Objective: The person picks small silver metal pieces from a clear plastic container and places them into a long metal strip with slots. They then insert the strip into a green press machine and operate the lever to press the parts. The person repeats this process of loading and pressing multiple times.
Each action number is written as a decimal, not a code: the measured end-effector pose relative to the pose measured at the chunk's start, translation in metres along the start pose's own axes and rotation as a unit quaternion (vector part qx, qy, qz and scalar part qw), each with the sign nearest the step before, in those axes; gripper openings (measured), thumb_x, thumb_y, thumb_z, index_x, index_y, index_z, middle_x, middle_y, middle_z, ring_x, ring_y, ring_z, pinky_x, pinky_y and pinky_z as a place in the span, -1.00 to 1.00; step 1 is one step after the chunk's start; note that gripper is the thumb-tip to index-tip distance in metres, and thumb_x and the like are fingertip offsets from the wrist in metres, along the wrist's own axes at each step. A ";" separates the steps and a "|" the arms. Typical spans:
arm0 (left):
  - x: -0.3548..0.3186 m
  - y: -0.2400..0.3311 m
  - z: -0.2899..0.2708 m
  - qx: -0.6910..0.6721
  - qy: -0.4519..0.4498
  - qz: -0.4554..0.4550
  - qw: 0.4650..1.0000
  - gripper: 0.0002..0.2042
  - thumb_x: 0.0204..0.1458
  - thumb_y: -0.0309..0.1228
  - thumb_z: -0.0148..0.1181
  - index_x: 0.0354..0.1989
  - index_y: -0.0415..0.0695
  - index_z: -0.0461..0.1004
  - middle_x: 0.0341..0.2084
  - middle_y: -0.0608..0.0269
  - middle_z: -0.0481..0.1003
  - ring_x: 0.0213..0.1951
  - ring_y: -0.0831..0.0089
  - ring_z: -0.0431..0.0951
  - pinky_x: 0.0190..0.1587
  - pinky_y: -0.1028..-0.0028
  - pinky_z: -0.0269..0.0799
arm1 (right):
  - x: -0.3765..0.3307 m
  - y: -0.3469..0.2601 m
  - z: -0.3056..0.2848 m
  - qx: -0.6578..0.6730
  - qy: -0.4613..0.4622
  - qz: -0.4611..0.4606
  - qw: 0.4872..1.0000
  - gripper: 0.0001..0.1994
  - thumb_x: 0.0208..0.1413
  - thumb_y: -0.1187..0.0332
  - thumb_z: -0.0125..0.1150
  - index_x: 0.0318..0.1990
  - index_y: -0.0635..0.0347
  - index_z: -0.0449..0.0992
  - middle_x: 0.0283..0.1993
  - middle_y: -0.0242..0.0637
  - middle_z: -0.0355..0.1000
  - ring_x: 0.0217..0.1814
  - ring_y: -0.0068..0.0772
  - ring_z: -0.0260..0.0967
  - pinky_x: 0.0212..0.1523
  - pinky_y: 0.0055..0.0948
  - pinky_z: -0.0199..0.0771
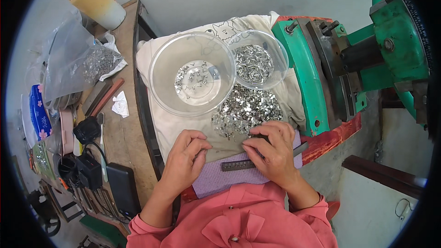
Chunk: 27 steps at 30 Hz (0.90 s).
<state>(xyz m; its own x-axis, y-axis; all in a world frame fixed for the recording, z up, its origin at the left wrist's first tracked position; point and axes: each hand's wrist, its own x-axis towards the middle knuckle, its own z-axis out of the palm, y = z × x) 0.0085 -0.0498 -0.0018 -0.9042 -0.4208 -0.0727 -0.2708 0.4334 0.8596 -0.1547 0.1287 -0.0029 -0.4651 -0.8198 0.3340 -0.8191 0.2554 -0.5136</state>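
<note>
My left hand (187,155) is held over the cloth at the pile's near left side. Its fingers are curled toward the thumb, and anything between the tips is too small to make out. At the near edge of a heap of small shiny metal pieces (250,109), my right hand (274,154) has its fingers bent and their tips close together; what they pinch cannot be seen. Partly beneath the right hand, a dark metal strip with a row of marks or holes (237,165) lies on a purple checked cloth (209,181).
Beyond the heap stand a large clear tub (156,89) with a few small parts and a smaller clear tub (284,64) of metal pins. A green press (305,87) is on the right. The left bench (133,133) carries a plastic bag (69,59), a black box (122,190) and a yellow-white bottle (94,2).
</note>
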 end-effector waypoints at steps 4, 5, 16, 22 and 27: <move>-0.001 0.002 -0.001 0.002 0.001 0.005 1.000 -0.82 -0.03 -0.69 0.22 -0.24 -0.23 0.53 -0.13 0.05 0.43 -0.15 0.14 0.50 -0.16 0.32 0.44 | 0.011 -0.005 0.006 -0.023 -0.022 -0.023 0.999 -0.87 -0.11 0.36 0.43 -0.37 0.02 0.60 -0.02 -0.40 0.45 0.15 -0.20 0.31 0.20 -0.07 0.17; -0.002 0.002 -0.001 0.005 0.001 0.002 1.000 -0.83 -0.03 -0.69 0.23 -0.25 -0.23 0.53 -0.13 0.05 0.43 -0.16 0.14 0.50 -0.15 0.32 0.44 | 0.012 -0.006 0.006 -0.031 -0.033 -0.029 0.999 -0.87 -0.10 0.36 0.43 -0.37 0.02 0.60 -0.02 -0.39 0.45 0.15 -0.20 0.31 0.20 -0.07 0.16; 0.003 0.005 0.005 0.087 0.000 0.079 0.993 -0.81 -0.16 -0.61 0.38 -0.32 -0.18 0.59 -0.19 0.11 0.45 -0.15 0.16 0.47 -0.12 0.29 0.44 | 0.008 -0.002 -0.002 0.024 -0.043 -0.018 0.999 -0.85 -0.12 0.41 0.42 -0.35 0.05 0.58 -0.02 -0.41 0.47 0.15 -0.19 0.31 0.20 -0.07 0.15; 0.004 0.004 0.010 0.104 0.011 0.091 0.990 -0.82 -0.19 -0.58 0.41 -0.37 -0.15 0.58 -0.22 0.16 0.46 -0.21 0.20 0.46 -0.19 0.30 0.43 | -0.021 -0.002 -0.027 0.047 -0.111 -0.023 0.992 -0.84 -0.16 0.37 0.47 -0.37 0.03 0.60 -0.03 -0.44 0.48 0.13 -0.22 0.32 0.20 -0.07 0.15; 0.009 0.006 0.011 0.113 0.008 0.097 0.989 -0.83 -0.19 -0.54 0.41 -0.37 -0.10 0.60 -0.23 0.22 0.46 -0.24 0.24 0.45 -0.22 0.32 0.43 | -0.010 0.003 -0.024 0.061 -0.089 -0.019 0.994 -0.82 -0.14 0.35 0.47 -0.32 0.01 0.63 -0.05 -0.43 0.48 0.10 -0.23 0.33 0.17 -0.09 0.16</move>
<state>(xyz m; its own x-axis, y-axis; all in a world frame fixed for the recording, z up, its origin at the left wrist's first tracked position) -0.0049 -0.0417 -0.0031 -0.9412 -0.3251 0.0922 -0.1616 0.6726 0.7221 -0.1603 0.1503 0.0112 -0.3593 -0.9079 0.2158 -0.7826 0.1672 -0.5996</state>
